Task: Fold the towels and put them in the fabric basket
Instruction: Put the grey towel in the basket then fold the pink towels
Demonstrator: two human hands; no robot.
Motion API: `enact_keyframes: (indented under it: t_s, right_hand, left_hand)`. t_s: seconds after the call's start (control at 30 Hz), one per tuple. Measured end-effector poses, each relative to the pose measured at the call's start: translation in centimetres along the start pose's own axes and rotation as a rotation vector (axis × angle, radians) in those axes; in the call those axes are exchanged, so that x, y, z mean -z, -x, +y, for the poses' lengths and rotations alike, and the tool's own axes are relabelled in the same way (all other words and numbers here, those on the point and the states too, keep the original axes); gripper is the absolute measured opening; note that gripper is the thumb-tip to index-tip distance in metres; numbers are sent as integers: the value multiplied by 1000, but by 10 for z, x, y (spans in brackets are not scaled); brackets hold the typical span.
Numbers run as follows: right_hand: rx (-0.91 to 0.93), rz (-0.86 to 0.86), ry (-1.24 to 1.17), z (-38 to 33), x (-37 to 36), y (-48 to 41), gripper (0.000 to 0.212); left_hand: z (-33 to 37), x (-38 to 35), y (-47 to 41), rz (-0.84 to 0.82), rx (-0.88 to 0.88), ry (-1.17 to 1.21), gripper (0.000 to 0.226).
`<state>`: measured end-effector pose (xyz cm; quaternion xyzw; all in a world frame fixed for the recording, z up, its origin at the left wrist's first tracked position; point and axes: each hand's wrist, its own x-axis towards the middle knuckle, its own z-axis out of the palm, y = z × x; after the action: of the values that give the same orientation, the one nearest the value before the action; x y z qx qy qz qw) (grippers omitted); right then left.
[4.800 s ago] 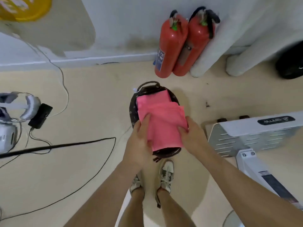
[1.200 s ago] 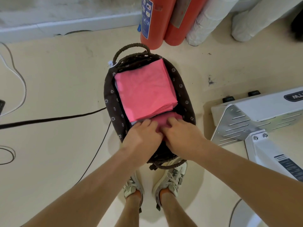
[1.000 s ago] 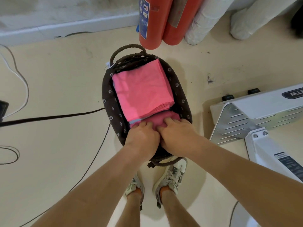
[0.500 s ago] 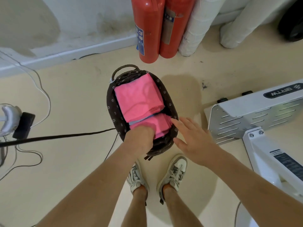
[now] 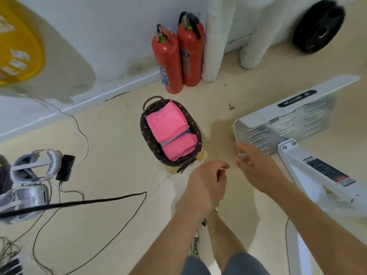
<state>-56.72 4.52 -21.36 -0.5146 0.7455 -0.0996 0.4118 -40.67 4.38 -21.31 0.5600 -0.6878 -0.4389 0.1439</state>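
The dark brown fabric basket (image 5: 146,133) with a small flower print stands on the beige floor. Two folded pink towels lie inside it: one at the far end (image 5: 165,125) and one at the near end (image 5: 178,146), with a thin blue edge showing between them. My left hand (image 5: 206,183) hovers below and right of the basket with loosely curled fingers, holding nothing. My right hand (image 5: 256,165) is out to the right of the basket with fingers spread, touching nothing.
Two red fire extinguishers (image 5: 178,54) stand against the wall behind the basket. A white metal machine frame (image 5: 288,124) lies to the right. A black cable (image 5: 79,203) crosses the floor at left, near a white headset (image 5: 37,165). A black weight plate (image 5: 317,26) leans far right.
Both hands have come out of the basket and pulled back towards me. The second pink towel now lies uncovered in the basket's near end. The view has risen and widened.
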Motion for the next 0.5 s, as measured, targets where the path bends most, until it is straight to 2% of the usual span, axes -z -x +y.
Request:
enact_keyframes:
  t_s: [0.17,0.27,0.37,0.5]
  right_hand:
    - [-110,166,-166,23,11,99,24]
    - [-177,287,-319,48,8,175,18]
    - [-331,427,-505,79,2,254,18]
    - [-474,621,-685,126,-4,343,20]
  left_hand:
    - [22,-23,74,-173,-159,-199,36]
    - [38,-43,131,-237,-174,-163,34]
    - [59,-69,188,-351,-234,-173,30]
    - [97,-107,249,-479,-349,-296,40]
